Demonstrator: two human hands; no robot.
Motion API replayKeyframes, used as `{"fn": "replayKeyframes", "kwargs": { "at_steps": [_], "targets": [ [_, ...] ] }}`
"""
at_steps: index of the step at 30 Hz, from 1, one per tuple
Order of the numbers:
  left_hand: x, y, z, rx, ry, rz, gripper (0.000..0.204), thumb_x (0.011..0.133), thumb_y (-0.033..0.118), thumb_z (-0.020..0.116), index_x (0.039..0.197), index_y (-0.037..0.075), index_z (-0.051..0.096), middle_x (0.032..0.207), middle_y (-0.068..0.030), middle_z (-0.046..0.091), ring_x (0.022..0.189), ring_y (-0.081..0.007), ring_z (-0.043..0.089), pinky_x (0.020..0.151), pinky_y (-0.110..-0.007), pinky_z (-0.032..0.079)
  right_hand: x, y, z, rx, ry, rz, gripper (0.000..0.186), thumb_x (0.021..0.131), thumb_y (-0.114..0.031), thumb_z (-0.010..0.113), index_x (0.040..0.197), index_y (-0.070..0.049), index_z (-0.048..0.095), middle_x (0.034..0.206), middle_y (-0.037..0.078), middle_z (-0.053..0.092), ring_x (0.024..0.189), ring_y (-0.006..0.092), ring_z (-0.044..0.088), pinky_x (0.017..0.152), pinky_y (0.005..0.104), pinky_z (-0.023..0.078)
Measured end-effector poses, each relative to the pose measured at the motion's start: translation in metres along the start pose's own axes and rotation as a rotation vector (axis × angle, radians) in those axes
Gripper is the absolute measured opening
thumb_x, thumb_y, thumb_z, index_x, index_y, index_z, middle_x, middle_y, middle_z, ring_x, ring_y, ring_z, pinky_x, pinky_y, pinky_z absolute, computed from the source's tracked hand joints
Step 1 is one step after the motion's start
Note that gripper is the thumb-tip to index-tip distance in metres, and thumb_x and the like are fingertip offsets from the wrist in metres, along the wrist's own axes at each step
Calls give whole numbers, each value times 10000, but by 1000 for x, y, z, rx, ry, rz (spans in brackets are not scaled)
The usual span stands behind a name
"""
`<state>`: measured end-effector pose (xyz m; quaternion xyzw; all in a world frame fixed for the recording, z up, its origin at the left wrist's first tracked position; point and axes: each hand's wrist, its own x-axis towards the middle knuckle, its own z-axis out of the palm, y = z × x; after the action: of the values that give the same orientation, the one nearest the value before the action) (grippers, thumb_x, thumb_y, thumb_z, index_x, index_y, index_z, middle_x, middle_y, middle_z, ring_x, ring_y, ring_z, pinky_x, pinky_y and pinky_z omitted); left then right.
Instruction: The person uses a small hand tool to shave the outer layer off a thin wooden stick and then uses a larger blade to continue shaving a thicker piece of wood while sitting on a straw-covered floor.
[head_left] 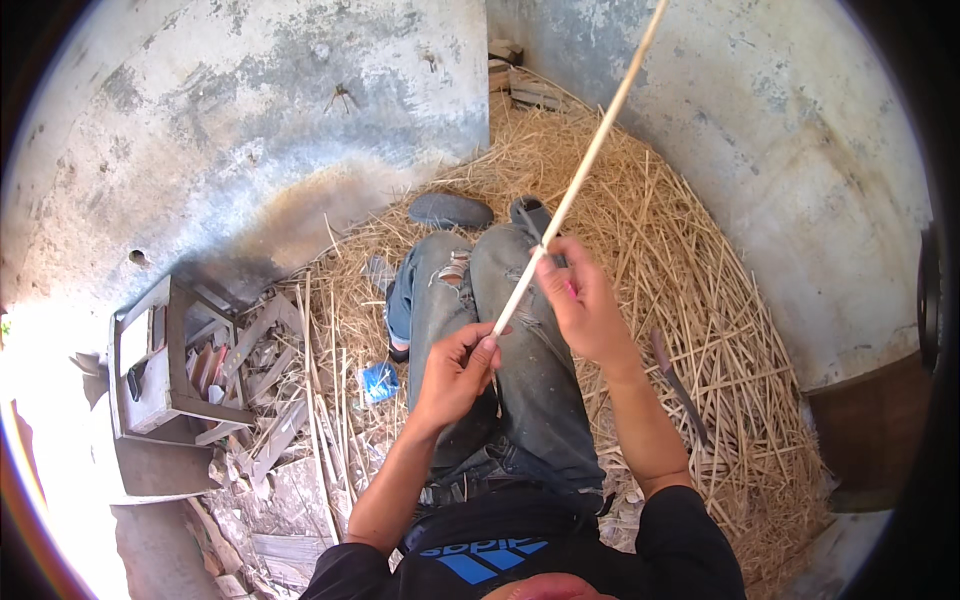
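A long pale wooden stick runs diagonally from my left hand up past the top of the view. My left hand pinches its lower end between thumb and fingers. My right hand grips a small tool with a pink handle; its thin dark blade lies across the stick just above my thumb. Both hands are over my legs in torn grey jeans.
Straw and thin sticks cover the ground, with a grey slipper, a curved dark blade and a blue crumpled packet. A broken wooden box stands at left among scraps. Stained walls surround me; bright light enters at left.
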<state>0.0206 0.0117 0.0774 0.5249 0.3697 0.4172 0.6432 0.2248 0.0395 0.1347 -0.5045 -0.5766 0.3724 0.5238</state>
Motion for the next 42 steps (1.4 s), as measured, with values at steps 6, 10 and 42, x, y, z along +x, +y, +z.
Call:
{"fn": "replayKeyframes", "kwargs": {
  "at_steps": [6, 10, 42],
  "targets": [
    [12, -27, -5, -201, 137, -180, 309, 1081, 135, 540, 1349, 15, 637, 758, 34, 502, 517, -22, 362, 460, -206, 258, 28, 39, -19, -361, 196, -144, 233, 1084, -217, 533, 1066, -11, 642, 644, 116, 569, 564, 204, 594, 563, 346, 457],
    [16, -32, -15, -395, 102, -282, 325, 1075, 147, 553, 1358, 7, 627, 748, 29, 474, 481, -18, 311, 423, -217, 204, 58, 53, -25, -355, 158, -160, 279, 1041, -137, 589, 1288, -40, 673, 728, 174, 674, 613, 234, 669, 588, 342, 496],
    [38, -41, -11, -763, -7, -393, 300, 1079, 172, 547, 1327, 7, 583, 755, 45, 420, 477, -11, 280, 392, -193, 208, 21, 59, -17, -417, -541, -215, 394, 901, 68, 601, 1230, -87, 752, 909, 209, 741, 755, 149, 748, 709, 271, 566]
  ]
}}
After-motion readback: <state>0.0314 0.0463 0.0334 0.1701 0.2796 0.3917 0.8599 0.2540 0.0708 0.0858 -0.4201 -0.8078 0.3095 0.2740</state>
